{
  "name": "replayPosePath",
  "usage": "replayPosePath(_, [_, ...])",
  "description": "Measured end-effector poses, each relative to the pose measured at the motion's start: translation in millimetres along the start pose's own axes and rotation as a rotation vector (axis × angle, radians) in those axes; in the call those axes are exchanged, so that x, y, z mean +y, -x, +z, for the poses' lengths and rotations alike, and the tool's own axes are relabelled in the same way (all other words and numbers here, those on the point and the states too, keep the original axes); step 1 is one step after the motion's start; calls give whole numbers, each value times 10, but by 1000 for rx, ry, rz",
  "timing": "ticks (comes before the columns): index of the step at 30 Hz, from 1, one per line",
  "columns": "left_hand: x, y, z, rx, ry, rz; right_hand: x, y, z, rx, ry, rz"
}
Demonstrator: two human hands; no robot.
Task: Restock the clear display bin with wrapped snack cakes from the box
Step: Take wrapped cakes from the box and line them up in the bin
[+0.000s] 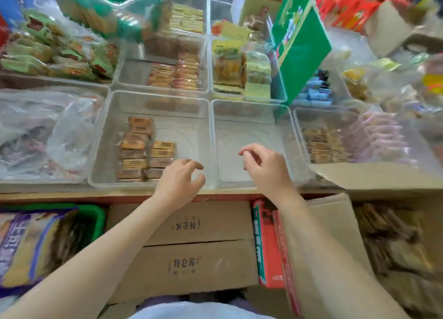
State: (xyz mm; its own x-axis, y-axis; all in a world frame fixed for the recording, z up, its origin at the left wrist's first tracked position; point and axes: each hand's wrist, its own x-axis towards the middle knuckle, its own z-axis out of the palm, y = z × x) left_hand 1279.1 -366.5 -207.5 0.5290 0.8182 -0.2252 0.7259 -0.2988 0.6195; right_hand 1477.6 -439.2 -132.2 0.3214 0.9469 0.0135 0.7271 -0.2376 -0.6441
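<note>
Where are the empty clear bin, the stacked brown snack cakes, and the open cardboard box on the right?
Empty clear bin (249, 110): head view, far wall.
Stacked brown snack cakes (134, 148): head view, middle of the left stack.
Open cardboard box (374, 177): head view, upper flap.

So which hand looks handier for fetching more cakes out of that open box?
Probably the right hand. It hovers empty over the bare bin, nearest the open cardboard box of wrapped cakes at the right. The left hand, also empty, is farther off, by the part-filled bin.
</note>
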Motion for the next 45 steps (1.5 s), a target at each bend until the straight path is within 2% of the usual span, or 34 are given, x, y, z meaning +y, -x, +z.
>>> replayPosePath(4, [1280,198,634,-180,304,93,552,560,-846,275,-14,75])
replayPosePath(7, [2058,354,1113,-272,390,113,1051,941,-1347,362,6,166])
replayPosePath(10, [2663,522,1492,-286,450,65,1650,1226,-1671,245,63,312])
replayPosePath(12, [2859,555,1684,-229,511,2,2035,1330,-1793,129,63,426])
replayPosePath(14, [2890,524,1876,-153,601,-73,2412,1361,-1878,25,56,505])
replayPosePath(19, [2851,534,1989,-91,699,-84,3031,1174,-1731,-182,50,595])
replayPosePath(22, [2870,574,1992,-93,727,-76,3167,1062,-1482,-299,48,535])
replayPosePath(26, [2861,577,2004,-91,751,-80,3182,1070,-916,-560,166,562])
replayPosePath(31, [2833,595,2004,-83,759,-86,3176,1255,-491,-545,251,601])
replayPosePath(33, [2832,606,1986,-85,761,-82,3130,1227,-597,-582,147,644])
replayPosePath(36, [2878,645,1959,-71,710,-80,2952,1204,-1075,-613,-240,791])
replayPosePath(38, [2884,692,1935,28,559,-52,2836,1257,-1481,-624,-572,824])
replayPosePath(40, [2898,733,1888,122,350,66,2742,1340,-1821,-667,-854,705])
replayPosePath(42, [2964,778,1819,166,216,227,2552,1437,-2072,-669,-1003,547])
replayPosePath(43, [3005,794,1785,165,188,287,2430,1469,-2150,-648,-1025,478])
replayPosePath(45, [3075,809,1710,132,251,349,2122,1499,-2222,-518,-883,360])
